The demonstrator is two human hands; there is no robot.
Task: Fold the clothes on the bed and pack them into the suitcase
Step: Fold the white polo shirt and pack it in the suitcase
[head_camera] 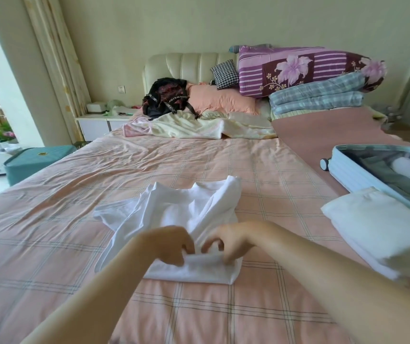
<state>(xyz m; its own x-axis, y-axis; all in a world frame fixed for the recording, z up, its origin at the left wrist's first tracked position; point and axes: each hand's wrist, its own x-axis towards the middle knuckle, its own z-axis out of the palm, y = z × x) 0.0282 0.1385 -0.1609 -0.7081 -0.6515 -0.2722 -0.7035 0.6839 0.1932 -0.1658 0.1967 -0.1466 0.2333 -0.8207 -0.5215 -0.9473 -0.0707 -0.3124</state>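
While the shirt is half rolled: you hold the soft white T-shirt point(174, 214) by its near hem on the pink checked bed point(124, 175). Its sides are turned in, and its collar end lies flat and unrolled.
Left hand: your left hand point(171, 242) has its fingers point(186, 248) curled over the rolled hem, gripping the left part of it.
Right hand: your right hand point(228, 238) pinches the same roll between thumb and fingers point(213, 244). The frame is a little blurred, but the cloth sits inside the grip.
Shirt, from the fingers: the rolled edge lies directly under and between both sets of fingers. The rest of the shirt stretches away beyond the fingertips, toward the headboard.
Suitcase: the light-blue hard-shell suitcase point(347, 175) lies open on the bed, well off to the right of your right fingers. Dark cloth and a white roll are already inside.
Done: a folded white garment point(377, 229) lies just beside the suitcase, nearer your right forearm than your fingers. It is folded but not yet packed.
Left: by my reading, you need to finish rolling this shirt toward the collar, then move it and the folded garment into the suitcase.
Uncertain: the crumpled cream cloth point(199, 127) far beyond the fingers may be bedding or clothing; I cannot tell.
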